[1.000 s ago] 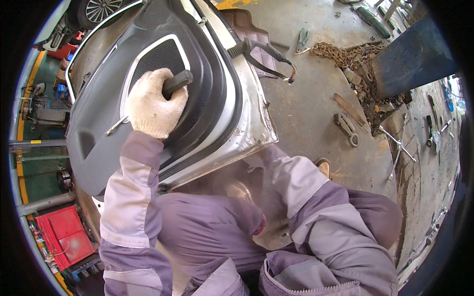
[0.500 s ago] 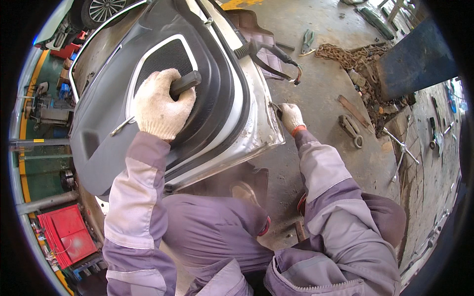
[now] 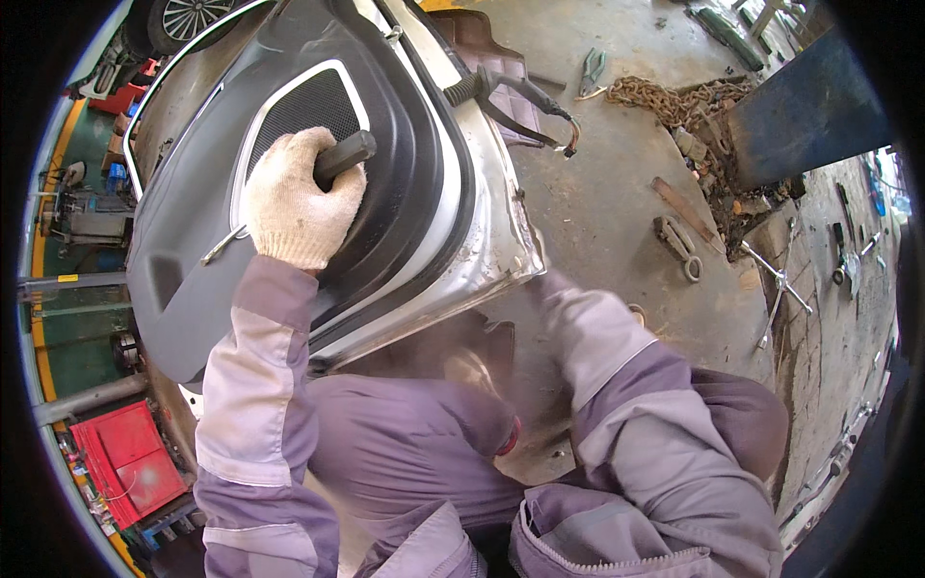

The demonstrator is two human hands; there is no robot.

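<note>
A white car door (image 3: 487, 231) with a black inner trim (image 3: 193, 289) lies in front of me. My left hand (image 3: 299, 197), in a cream knit glove, is closed round a dark metal bar (image 3: 347, 149) over the mesh speaker grille (image 3: 299, 106). A small silver handle (image 3: 224, 246) is beside that hand on the trim. My right forearm (image 3: 602, 337) reaches to the door's lower right corner; its hand is hidden beneath or behind that edge. A black wiring harness (image 3: 515, 96) hangs off the door's right edge.
On the concrete floor at right lie pliers (image 3: 590, 72), a rusty chain (image 3: 646, 96), a puller-like tool (image 3: 674, 246) and a cross wrench (image 3: 776, 279), near a blue steel post (image 3: 800, 116). A red toolbox (image 3: 125, 453) is at lower left, a car wheel (image 3: 193, 19) at upper left.
My right hand showed beside the door's edge half a second ago and has since moved down and left out of sight. My left hand keeps hold of the bar.
</note>
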